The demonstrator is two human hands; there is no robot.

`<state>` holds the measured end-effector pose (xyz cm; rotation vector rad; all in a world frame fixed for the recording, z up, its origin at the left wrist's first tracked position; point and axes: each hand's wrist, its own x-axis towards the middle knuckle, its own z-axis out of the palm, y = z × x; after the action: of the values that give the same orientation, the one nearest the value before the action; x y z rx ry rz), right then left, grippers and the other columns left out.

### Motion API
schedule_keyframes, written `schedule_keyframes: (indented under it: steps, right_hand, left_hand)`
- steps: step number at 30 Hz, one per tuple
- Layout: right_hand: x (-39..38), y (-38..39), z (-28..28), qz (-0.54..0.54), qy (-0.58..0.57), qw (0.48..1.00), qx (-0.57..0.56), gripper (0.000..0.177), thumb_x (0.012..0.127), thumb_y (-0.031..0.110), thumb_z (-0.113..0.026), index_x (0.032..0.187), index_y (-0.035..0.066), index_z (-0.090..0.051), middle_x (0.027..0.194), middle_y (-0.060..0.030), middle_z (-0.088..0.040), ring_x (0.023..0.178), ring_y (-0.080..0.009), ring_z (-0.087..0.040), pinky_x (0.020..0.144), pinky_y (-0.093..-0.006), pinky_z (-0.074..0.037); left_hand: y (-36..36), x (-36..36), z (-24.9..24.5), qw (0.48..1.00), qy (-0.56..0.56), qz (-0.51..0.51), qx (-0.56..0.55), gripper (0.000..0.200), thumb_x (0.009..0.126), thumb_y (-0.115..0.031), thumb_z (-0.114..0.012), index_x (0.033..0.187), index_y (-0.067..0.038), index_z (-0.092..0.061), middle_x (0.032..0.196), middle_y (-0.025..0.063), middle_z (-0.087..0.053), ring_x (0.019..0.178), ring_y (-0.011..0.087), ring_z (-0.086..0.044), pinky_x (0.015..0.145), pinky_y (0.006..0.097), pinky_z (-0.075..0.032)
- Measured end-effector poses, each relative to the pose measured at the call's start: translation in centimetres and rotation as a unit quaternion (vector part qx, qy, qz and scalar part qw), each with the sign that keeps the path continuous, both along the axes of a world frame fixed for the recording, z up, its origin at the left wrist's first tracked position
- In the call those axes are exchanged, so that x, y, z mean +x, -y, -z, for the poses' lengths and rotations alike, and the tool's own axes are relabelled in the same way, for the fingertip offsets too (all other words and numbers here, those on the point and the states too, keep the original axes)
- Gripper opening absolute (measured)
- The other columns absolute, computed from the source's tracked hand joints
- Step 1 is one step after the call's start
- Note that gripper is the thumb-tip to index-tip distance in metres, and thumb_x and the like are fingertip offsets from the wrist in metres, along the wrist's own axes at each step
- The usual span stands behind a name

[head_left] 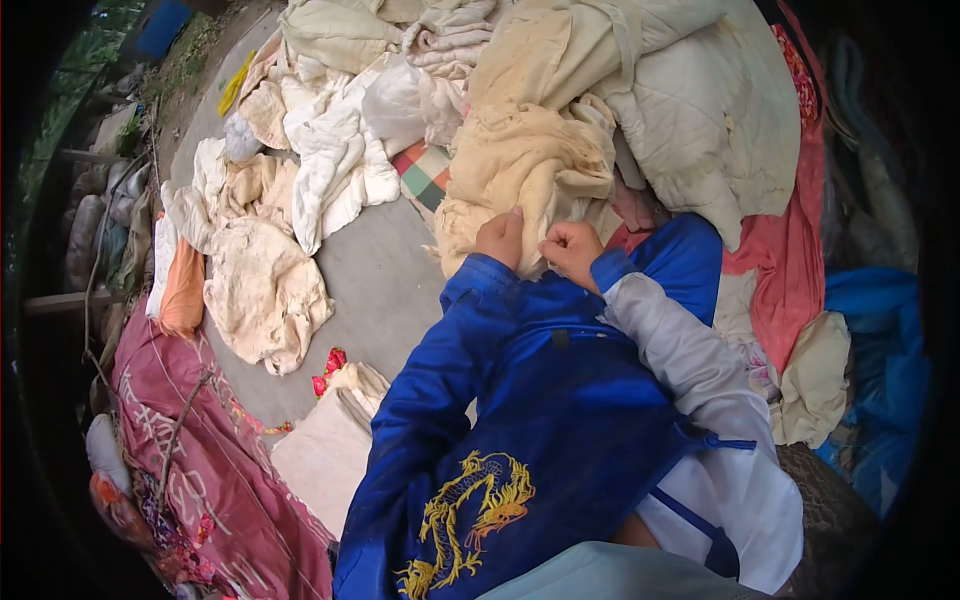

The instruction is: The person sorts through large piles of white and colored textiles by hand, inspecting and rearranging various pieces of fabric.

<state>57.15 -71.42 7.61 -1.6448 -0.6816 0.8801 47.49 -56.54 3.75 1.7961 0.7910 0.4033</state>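
Apparently placed for two-handed work, cream cloth bundle (530,165) lies toward the grey floor's (370,275) right edge. Left hand (500,239) clamped on its near side, likely steadying it; right hand (573,254) beside, fingers curled together; whether fabric is caught, cannot tell.

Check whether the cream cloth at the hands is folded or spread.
Neither: the cream cloth is bunched up, showing soft, irregular creases beyond the left hand and right hand.
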Motion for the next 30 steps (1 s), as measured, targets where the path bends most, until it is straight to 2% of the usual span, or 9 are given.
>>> schedule_keyframes:
  steps: [3,9,12,15,18,21,24,27,30]
  right_hand:
    - [-1.1,0.8,1.0,0.053,-0.001,0.998,0.036,0.016,0.084,0.011,-0.068,0.074,-0.001,-0.064,0.06,-0.0006,-0.059,0.056,-0.0052,-0.051,0.049,-0.0259,-0.04]
    - [-1.4,1.4,1.0,0.076,-0.05,0.994,0.056,0.02,0.086,0.014,-0.071,0.075,-0.001,-0.064,0.062,0.0008,-0.058,0.058,-0.0043,-0.049,0.051,-0.0239,-0.04]
    - [-0.7,1.2,1.1,0.02,-0.052,0.998,-0.011,0.023,0.089,0.018,-0.07,0.077,-0.001,-0.065,0.064,-0.0002,-0.059,0.059,-0.0046,-0.05,0.052,-0.0239,-0.041]
    - [-0.6,1.2,0.7,-0.001,-0.025,1.0,-0.007,0.026,0.09,0.021,-0.069,0.079,-0.002,-0.065,0.063,-0.0003,-0.059,0.059,-0.005,-0.05,0.052,-0.0253,-0.04]
    - [-0.5,1.0,-0.1,-0.028,-0.041,0.999,-0.011,0.028,0.091,0.023,-0.068,0.078,-0.002,-0.064,0.062,-0.0009,-0.058,0.058,-0.0052,-0.048,0.051,-0.0267,-0.04]
    - [0.1,1.0,0.8,-0.055,-0.006,0.998,-0.018,0.027,0.091,0.022,-0.067,0.077,-0.001,-0.064,0.061,-0.001,-0.056,0.058,-0.0052,-0.046,0.05,-0.0276,-0.038]
    - [0.1,1.1,0.9,-0.045,0.0,0.999,-0.008,0.025,0.089,0.02,-0.066,0.076,-0.001,-0.064,0.06,-0.0048,-0.057,0.056,-0.0077,-0.048,0.051,-0.0308,-0.04]
    - [0.0,1.2,0.3,-0.033,0.045,0.998,0.008,0.02,0.087,0.016,-0.064,0.076,-0.001,-0.062,0.061,-0.0112,-0.06,0.054,-0.0179,-0.055,0.053,-0.0367,-0.043]
    - [0.4,1.3,1.2,-0.064,0.207,0.974,0.068,0.017,0.086,0.013,-0.062,0.075,0.0,-0.062,0.066,-0.0171,-0.061,0.058,-0.0308,-0.06,0.056,-0.0416,-0.046]
  left_hand:
    - [0.5,1.0,0.8,0.998,0.016,-0.032,-0.043,0.044,0.1,-0.034,-0.054,0.082,0.005,-0.066,0.066,0.0141,-0.064,0.062,0.0149,-0.056,0.061,0.035,-0.046]
    - [-0.3,0.9,1.3,0.997,-0.043,-0.03,-0.064,0.046,0.1,-0.035,-0.054,0.078,0.003,-0.064,0.064,0.0092,-0.059,0.061,0.0136,-0.051,0.061,0.0323,-0.045]
    - [0.8,0.2,-0.3,0.984,0.103,0.018,-0.146,0.045,0.1,-0.037,-0.054,0.077,0.001,-0.061,0.067,0.0063,-0.057,0.063,0.0119,-0.048,0.059,0.0312,-0.043]
    - [-0.4,-1.1,-1.9,0.988,0.037,0.11,-0.105,0.042,0.095,-0.039,-0.063,0.078,0.0,-0.061,0.07,0.0047,-0.057,0.066,0.0101,-0.047,0.058,0.0305,-0.042]
    - [-1.3,-1.6,-4.7,0.973,-0.095,0.207,0.04,0.037,0.089,-0.038,-0.072,0.083,-0.003,-0.063,0.068,-0.0036,-0.05,0.064,0.0065,-0.044,0.055,0.0281,-0.035]
    - [-2.1,-1.6,-4.6,0.967,-0.056,0.227,-0.103,0.039,0.079,-0.036,-0.081,0.079,-0.002,-0.061,0.064,-0.0035,-0.047,0.061,0.0068,-0.041,0.053,0.0283,-0.034]
    - [-2.1,-1.2,-5.0,0.967,-0.074,0.24,-0.029,0.036,0.077,-0.031,-0.081,0.074,-0.002,-0.06,0.061,-0.0029,-0.045,0.059,0.0069,-0.04,0.051,0.0292,-0.033]
    - [-1.4,-0.8,-4.8,0.97,-0.091,0.226,0.013,0.033,0.075,-0.027,-0.079,0.071,0.0,-0.059,0.059,0.0017,-0.047,0.057,0.0099,-0.042,0.051,0.0315,-0.036]
    - [-0.6,-0.5,-5.1,0.966,-0.122,0.214,0.08,0.033,0.073,-0.027,-0.078,0.073,0.001,-0.06,0.059,0.0104,-0.052,0.055,0.0174,-0.048,0.053,0.0354,-0.04]
